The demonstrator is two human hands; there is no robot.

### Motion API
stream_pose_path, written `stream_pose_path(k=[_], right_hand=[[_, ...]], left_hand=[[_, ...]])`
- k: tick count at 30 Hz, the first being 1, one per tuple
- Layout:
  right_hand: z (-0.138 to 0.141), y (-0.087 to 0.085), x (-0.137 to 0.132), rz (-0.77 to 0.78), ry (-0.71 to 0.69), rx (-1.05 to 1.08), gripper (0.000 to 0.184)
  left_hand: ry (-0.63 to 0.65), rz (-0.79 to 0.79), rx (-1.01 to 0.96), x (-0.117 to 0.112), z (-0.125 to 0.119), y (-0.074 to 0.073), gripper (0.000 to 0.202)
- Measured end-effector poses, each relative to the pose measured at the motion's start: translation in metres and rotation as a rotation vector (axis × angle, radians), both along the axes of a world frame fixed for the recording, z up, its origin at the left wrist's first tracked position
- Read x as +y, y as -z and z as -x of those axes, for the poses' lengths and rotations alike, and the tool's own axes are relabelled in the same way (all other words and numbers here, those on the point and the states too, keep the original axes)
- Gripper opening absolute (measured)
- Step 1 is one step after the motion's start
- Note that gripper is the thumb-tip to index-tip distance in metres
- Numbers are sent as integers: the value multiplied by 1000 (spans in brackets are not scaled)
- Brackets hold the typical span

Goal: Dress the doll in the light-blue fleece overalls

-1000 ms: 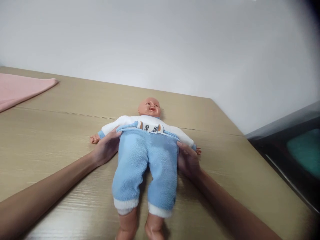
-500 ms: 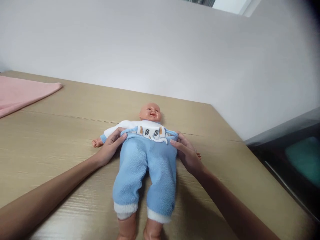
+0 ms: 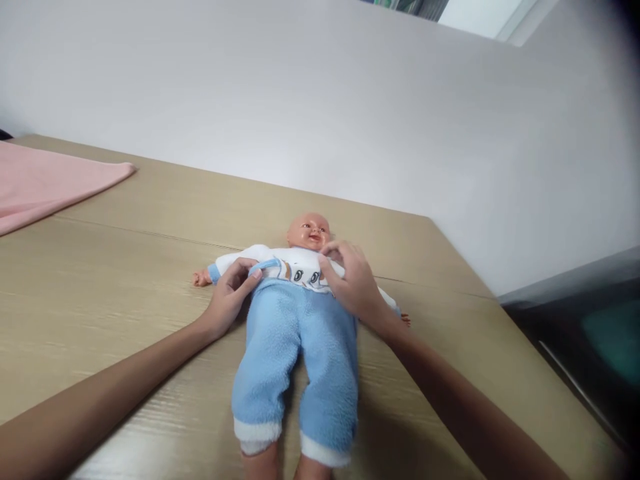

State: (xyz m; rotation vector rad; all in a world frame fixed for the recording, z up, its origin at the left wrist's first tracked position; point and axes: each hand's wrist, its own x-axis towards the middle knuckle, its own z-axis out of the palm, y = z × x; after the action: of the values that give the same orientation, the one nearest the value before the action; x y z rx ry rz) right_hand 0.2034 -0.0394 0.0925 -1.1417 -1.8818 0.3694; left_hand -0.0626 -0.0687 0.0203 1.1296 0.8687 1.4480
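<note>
On its back lies a baby doll, its head away from me and its legs toward me. It wears a white top with blue cuffs and fuzzy blue overalls with white leg hems. An elephant face with two eyes decorates the white bib. My left hand pinches the blue-trimmed side edge of the overalls at the doll's waist. Over the upper chest, close to the doll's chin, is my right hand, thumb and fingers bent together. What its fingertips grip is hidden.
A pink cloth lies at the far left of the wooden table. Behind the table stands a pale wall. Past the right edge is a dark object with a greenish panel.
My right hand has left the side edge of the overalls and moved up to the doll's upper chest. My left hand keeps its hold. The view has shifted slightly.
</note>
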Motion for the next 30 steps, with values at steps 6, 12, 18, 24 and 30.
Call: stream_pose_path(k=[6, 12, 18, 24, 30], right_hand=[[70, -46, 63, 155, -420, -436, 18], [132, -35, 101, 208, -765, -883, 40], [155, -21, 103, 163, -782, -936, 9], [117, -31, 93, 138, -771, -606, 36], [77, -21, 89, 229, -811, -305, 57]], left_hand=[[-100, -209, 101, -1, 0, 17, 31], [-122, -398, 204, -9, 0, 20, 8], [-137, -429, 217, -9, 0, 17, 9], [-163, -492, 285, -12, -1, 15, 6], [-264, -699, 454, -17, 9, 24, 4]])
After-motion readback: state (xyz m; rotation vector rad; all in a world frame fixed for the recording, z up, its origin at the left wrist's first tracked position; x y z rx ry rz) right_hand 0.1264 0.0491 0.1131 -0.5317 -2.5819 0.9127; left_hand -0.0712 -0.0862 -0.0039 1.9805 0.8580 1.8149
